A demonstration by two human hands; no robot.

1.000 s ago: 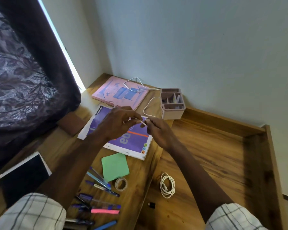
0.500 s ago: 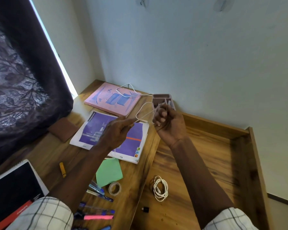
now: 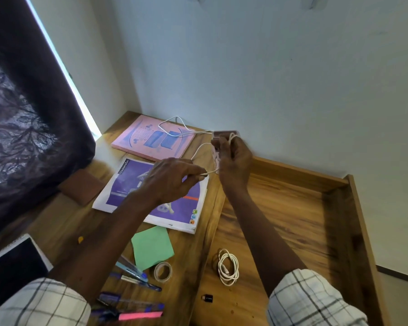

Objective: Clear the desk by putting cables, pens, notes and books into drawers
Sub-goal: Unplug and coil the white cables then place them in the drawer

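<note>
White cable (image 3: pixel 199 149): in the upper centre of the frame, held off the desk between both hands. One end trails back in a loop across the pink book (image 3: pixel 151 140). The other is wrapped over the raised fingers of the right hand (image 3: pixel 236 161).

Left hand (image 3: pixel 172 177): thumb and fingertips pinch the cable just left of the right hand, above the purple book (image 3: pixel 125 184).

Right hand: fingers curled round the cable turns, in front of a pink organiser (image 3: pixel 224 132) that stands against the wall. The two hands are near each other but not touching.

Open drawer (image 3: pixel 280 208), right half of the frame: a coiled white cable (image 3: pixel 228 267) lies near its lower left, with a small black adapter (image 3: pixel 207 298) just below it.

Desk (image 3: pixel 64 220), lower centre: a green note (image 3: pixel 152 248), a roll of clear tape (image 3: pixel 163 271), several blue pens (image 3: pixel 137 276) and a pink highlighter (image 3: pixel 140 316). A black notebook (image 3: pixel 12 262) lies at the lower left, and a brown pad (image 3: pixel 80 189) lies beside the dark curtain (image 3: pixel 21 114).
</note>
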